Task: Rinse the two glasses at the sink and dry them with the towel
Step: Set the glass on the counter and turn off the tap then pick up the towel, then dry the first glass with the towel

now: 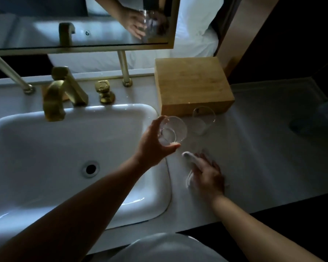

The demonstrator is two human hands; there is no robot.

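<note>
- Left hand (155, 142): fingers and thumb curled round a clear glass (171, 132), held above the right rim of the sink (68, 140).
- Held glass: tilted, long axis leaning away from the person, open mouth facing up and to the right; base toward the palm. Its contents cannot be told.
- Second glass (202, 120): stands upright on the desk (263, 148), mouth up, just in front of a wooden box (191, 82) and just right of the held glass; apart from both hands.
- Right hand (206, 173): on the desk to the right of the sink, fingers closed over a pale towel (189, 157). The hand is motion-blurred, so the exact grip is unclear.
- Towel: small and bunched, long axis running from the hand toward the upper left, one rolled end sticking out past the fingers; lies on the desk near the sink's right edge.
- Sink: white, rectangular, set into the desk, with a drain hole (91, 168) in the basin floor.
- Brass tap (61, 93): at the back of the sink, spout pointing down over the basin; a brass knob (105, 91) stands beside it.
- Mirror (80, 23): above, on brass legs, reflects the hand and glass.
</note>
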